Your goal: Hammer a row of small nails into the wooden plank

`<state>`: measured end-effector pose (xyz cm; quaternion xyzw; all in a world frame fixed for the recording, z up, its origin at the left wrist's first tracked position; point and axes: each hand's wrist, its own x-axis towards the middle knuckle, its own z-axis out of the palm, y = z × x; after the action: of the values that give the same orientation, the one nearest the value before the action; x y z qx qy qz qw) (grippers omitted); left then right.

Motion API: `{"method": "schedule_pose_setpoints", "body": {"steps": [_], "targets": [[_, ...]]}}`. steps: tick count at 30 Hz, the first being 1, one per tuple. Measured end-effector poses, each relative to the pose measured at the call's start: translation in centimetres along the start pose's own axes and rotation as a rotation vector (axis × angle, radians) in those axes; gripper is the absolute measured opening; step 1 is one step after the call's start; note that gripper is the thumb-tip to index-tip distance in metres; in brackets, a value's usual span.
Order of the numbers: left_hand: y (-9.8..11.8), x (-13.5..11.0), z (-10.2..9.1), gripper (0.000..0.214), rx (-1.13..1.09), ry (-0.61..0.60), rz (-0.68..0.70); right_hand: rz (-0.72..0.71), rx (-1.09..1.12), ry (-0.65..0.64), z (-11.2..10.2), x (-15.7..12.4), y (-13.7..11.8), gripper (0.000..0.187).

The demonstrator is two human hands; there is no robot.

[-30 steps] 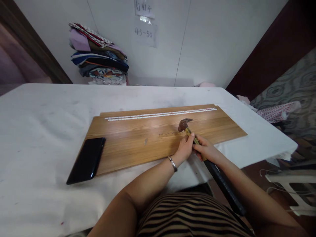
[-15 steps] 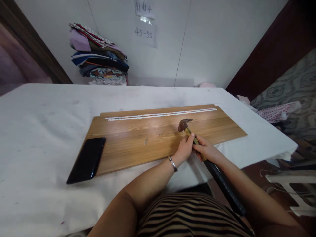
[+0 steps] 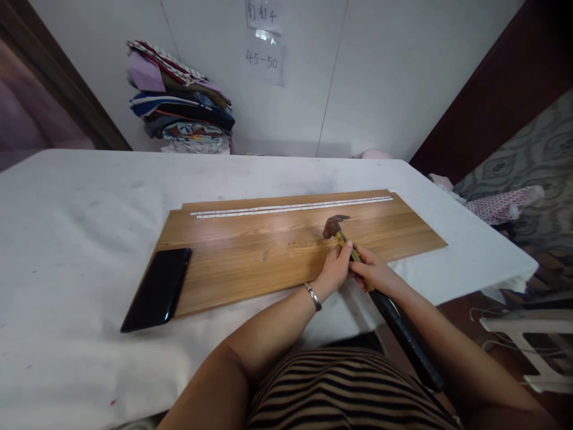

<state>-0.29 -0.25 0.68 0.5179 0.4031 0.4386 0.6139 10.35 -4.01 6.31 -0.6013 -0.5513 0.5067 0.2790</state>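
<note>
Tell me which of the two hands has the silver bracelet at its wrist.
The left hand, at the hammer: the silver bracelet circles its wrist, while the wrist of the right hand shows bare.

A pale grey wall (image 3: 385,77) with thin vertical seams rises behind a worktop (image 3: 76,239) draped in white, faintly stained cloth. Handwritten paper signs (image 3: 264,63) are taped to it, the lower reading "45-50", with a shiny glint on the tape. A stack of folded textiles (image 3: 181,101) leans near the far edge. At left, a brown upright (image 3: 67,65) borders pinkish drapery (image 3: 31,107). At right are a dark red panel (image 3: 483,89), a swirl-patterned surface (image 3: 505,149), polka-dot fabric (image 3: 505,203) and a white stool (image 3: 523,325) above a dim reddish-brown floor (image 3: 463,325). The light is soft.
</note>
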Motion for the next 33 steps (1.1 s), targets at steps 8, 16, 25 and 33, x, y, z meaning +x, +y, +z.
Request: {"method": "schedule_pose_setpoints", "body": {"steps": [8, 16, 25, 33], "targets": [[0.41, -0.15, -0.09, 0.040, 0.031, -0.004, 0.024, -0.014, 0.024, 0.025, 0.30, -0.36, -0.17, 0.049], [-0.07, 0.08, 0.04, 0.045, -0.010, -0.003, 0.005, 0.007, -0.005, 0.000, 0.06, -0.06, -0.32, 0.047], [-0.04, 0.00, -0.08, 0.042, 0.040, 0.007, 0.033, -0.004, 0.014, 0.035, 0.39, -0.29, -0.26, 0.051], [-0.11, 0.08, -0.14, 0.045, 0.037, -0.011, 0.003, 0.003, -0.001, 0.003, 0.19, 0.03, -0.34, 0.049]]}}
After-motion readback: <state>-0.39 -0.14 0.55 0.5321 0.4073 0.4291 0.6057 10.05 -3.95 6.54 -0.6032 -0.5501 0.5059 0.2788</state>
